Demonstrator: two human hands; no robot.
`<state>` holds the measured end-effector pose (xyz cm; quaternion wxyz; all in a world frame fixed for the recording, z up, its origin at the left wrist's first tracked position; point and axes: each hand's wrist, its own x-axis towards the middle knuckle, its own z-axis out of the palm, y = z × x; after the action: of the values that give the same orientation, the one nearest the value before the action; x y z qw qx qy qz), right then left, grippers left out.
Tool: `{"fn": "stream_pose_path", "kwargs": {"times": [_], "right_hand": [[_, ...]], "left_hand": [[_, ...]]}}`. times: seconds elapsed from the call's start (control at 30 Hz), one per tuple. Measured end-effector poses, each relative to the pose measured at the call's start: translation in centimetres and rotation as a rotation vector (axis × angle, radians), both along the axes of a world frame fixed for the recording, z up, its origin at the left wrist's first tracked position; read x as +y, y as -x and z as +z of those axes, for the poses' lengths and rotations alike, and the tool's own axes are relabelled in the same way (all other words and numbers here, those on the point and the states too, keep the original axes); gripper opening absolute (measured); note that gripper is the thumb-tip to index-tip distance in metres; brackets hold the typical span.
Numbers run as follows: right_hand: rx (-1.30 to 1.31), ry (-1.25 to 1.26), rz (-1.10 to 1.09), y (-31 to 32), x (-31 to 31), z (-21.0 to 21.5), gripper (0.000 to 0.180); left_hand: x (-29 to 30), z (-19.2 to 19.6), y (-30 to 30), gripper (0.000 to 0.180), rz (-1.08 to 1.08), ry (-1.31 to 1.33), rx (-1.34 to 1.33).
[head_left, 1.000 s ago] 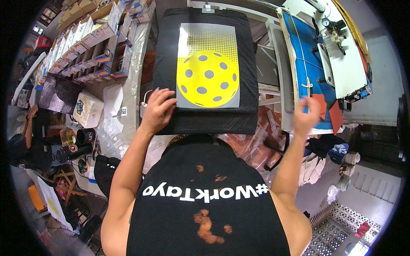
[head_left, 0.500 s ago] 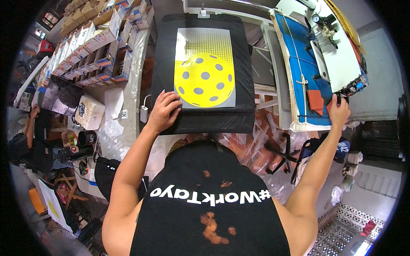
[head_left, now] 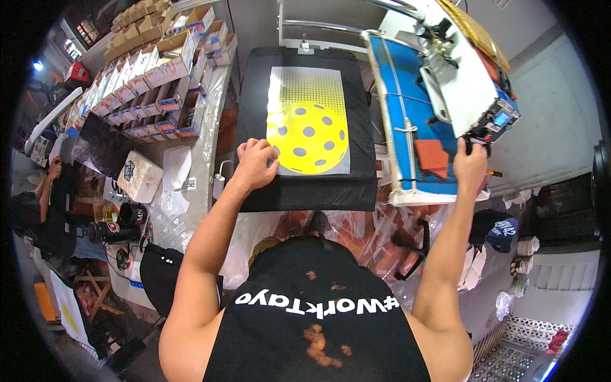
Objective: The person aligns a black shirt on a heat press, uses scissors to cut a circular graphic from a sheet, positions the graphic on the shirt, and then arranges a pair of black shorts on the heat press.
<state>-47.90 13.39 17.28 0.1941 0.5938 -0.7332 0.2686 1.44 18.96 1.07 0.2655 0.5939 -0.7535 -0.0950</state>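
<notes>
A grey sheet [head_left: 289,86] printed with a large yellow, grey-holed ball and yellow dots lies on a black cloth-covered board [head_left: 318,194] before me. At the sheet's lower left edge, my left hand [head_left: 258,164] has its fingers curled together; whatever sits under the fingertips is hidden. My right hand [head_left: 471,167] reaches out to the right, its fingers closed round a black handle [head_left: 474,141]. That handle is at the near end of a white machine head [head_left: 461,76] with a small control box [head_left: 499,120], which looks like a heat press.
Beneath the machine head is a blue pad [head_left: 401,108] with a white border and orange-red squares [head_left: 433,158]. Stacked cardboard boxes [head_left: 168,60] fill the left table. Plastic scraps [head_left: 356,229] litter the floor. Another person's hand [head_left: 55,169] shows at far left.
The view has shifted: the sheet sits lower in the picture, and machine and blue pad appear further left. My left fingers are more curled. My right hand stays on the handle.
</notes>
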Motion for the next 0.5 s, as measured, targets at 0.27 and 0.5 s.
{"fn": "stream_pose_path", "kwargs": {"times": [0.27, 0.5], "right_hand": [[0.147, 0.212, 0.158, -8.8, 3.3, 0.9, 0.085], [-0.132, 0.168, 0.537, -17.4, 1.7, 1.1, 0.122]], "left_hand": [[8.1, -2.4, -4.8, 0.010, 0.407, 0.273, 0.412], [18.8, -8.1, -9.9, 0.009, 0.588, 0.078, 0.313]]}}
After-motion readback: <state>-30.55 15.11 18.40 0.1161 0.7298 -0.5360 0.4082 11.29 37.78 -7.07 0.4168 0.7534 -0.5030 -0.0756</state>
